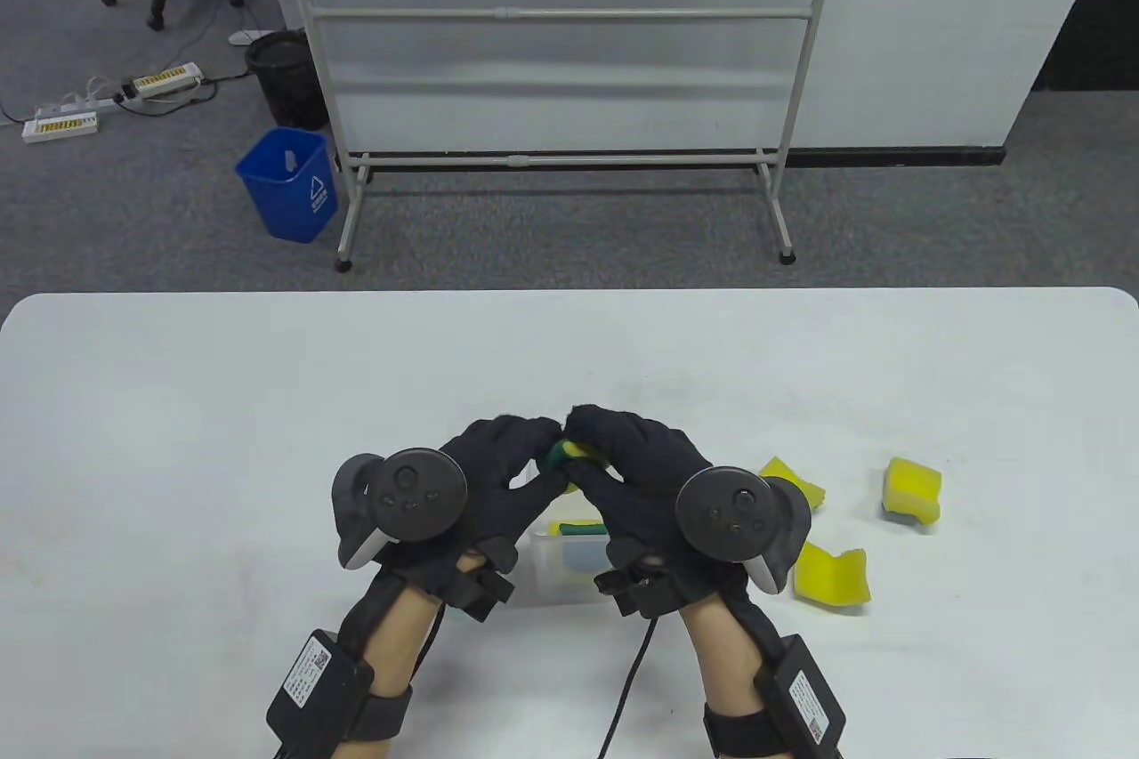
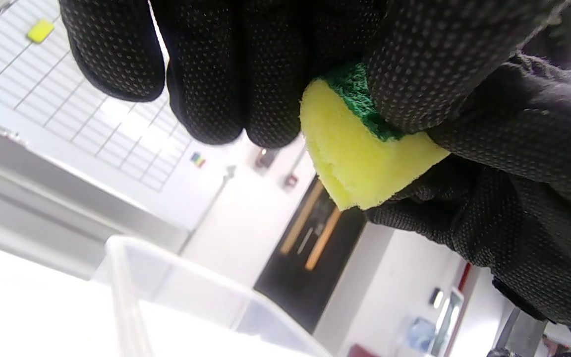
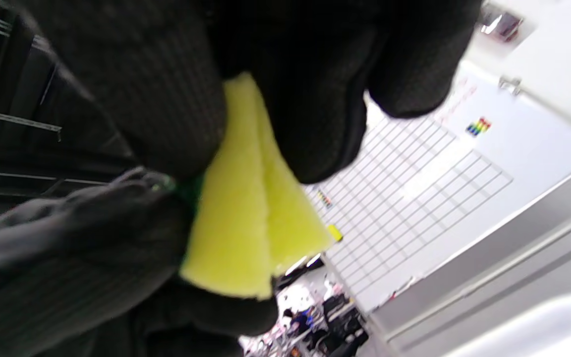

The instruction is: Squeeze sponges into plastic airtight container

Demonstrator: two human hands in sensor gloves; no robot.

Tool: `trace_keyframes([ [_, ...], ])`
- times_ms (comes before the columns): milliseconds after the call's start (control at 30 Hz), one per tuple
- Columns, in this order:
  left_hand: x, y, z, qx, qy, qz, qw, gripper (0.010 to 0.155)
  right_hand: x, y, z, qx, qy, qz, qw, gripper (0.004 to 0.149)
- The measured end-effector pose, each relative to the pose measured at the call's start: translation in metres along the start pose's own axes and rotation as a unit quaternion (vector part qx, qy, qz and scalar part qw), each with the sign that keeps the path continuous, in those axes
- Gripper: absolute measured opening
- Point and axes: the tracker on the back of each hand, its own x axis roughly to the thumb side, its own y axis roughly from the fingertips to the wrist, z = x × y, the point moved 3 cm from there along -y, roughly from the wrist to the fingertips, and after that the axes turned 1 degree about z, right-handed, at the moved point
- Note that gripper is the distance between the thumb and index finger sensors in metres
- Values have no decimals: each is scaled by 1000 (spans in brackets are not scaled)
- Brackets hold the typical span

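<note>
Both hands squeeze one folded yellow sponge with a green scrub side (image 1: 569, 455) above a clear plastic container (image 1: 545, 565). My left hand (image 1: 516, 456) presses it from the left, my right hand (image 1: 614, 456) from the right. The folded sponge shows in the left wrist view (image 2: 360, 158) and in the right wrist view (image 3: 246, 223), pinched between gloved fingers (image 2: 265, 74). A sponge (image 1: 583, 530) lies inside the container. The container's rim shows low in the left wrist view (image 2: 176, 267).
Three yellow sponges lie on the white table (image 1: 178, 439) to my right: one by my right tracker (image 1: 795, 481), one nearer me (image 1: 832, 577), one farther right (image 1: 912, 490). A whiteboard stand (image 1: 561, 83) and blue bin (image 1: 289, 182) stand beyond the table.
</note>
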Motion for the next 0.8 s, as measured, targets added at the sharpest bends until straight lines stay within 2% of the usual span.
trace_keyframes([
  [167,-13,-1,5,-53,-1,-29,998,70,-7,0,-12,27,52,-19,998,50],
  [333,-24,0,3,-69,-15,-50,996,72,-12,1,-26,53,72,-27,996,48],
  [467,-29,-1,13,-139,-5,-58,989,77,-13,1,-34,65,81,-30,994,47],
  [600,-31,-1,14,-138,-12,-62,988,77,-16,2,-41,72,88,-31,993,46],
  [800,-35,0,6,-120,-8,-72,990,76,-21,4,-49,76,98,-34,992,39],
])
